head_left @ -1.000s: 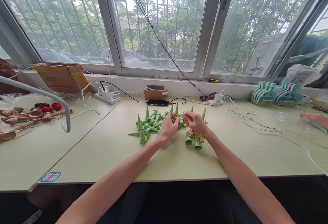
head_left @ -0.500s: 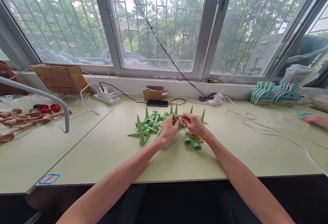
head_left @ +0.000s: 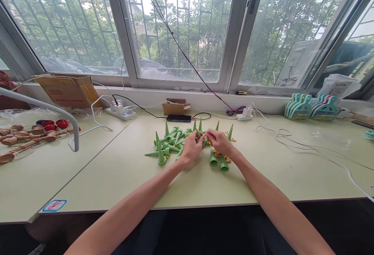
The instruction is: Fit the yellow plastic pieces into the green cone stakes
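My left hand (head_left: pixel 193 146) is closed round a green plastic watering spike (head_left: pixel 198 134), its pointed tip showing above the fingers. Close by on the right, my right hand (head_left: pixel 218 141) pinches with thumb and fingertips at the held spike's side; whatever is in the pinch is too small to make out. More green watering spikes (head_left: pixel 161 157) lie heaped to the left of my left hand, some standing point up. Two spikes (head_left: pixel 224 164) lie under my right wrist with their open ends toward me. Small yellow plastic pieces (head_left: pixel 228 158) are scattered beneath and beside my right hand.
Behind the pile lie a black phone (head_left: pixel 179 118) and a small open cardboard box (head_left: pixel 176 107). Power strips (head_left: pixel 121 112) and loose white cables (head_left: pixel 280 133) run along the back and right. Wooden toys with balls (head_left: pixel 37 132) and a white metal tube (head_left: pixel 74 130) are at left.
Both my hands stay nearly in place, still meeting at the green watering spike. Another person's hand at the far right edge has gone out of view.
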Available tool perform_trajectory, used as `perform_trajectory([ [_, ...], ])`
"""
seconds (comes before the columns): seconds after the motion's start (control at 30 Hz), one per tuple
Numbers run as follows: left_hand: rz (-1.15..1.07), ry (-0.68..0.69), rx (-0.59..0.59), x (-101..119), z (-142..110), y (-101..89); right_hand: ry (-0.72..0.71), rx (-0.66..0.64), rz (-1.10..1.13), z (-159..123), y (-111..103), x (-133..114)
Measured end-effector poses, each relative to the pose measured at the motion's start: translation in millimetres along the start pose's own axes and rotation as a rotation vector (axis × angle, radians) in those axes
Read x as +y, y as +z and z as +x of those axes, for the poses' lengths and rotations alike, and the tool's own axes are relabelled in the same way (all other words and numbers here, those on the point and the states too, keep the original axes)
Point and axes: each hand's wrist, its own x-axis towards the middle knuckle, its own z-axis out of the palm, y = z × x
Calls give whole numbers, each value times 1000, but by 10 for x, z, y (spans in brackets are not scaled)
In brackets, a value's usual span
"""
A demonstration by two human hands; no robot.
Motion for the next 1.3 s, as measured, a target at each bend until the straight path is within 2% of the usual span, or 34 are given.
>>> perform_trajectory([
  [0.2, 27, -2, 30, 25, 3, -11, 18, 1, -9, -4, -29, -7],
  [1.3, -18, 16, 22, 27, -34, 8, 35, 10, -62, 5, 36, 55],
])
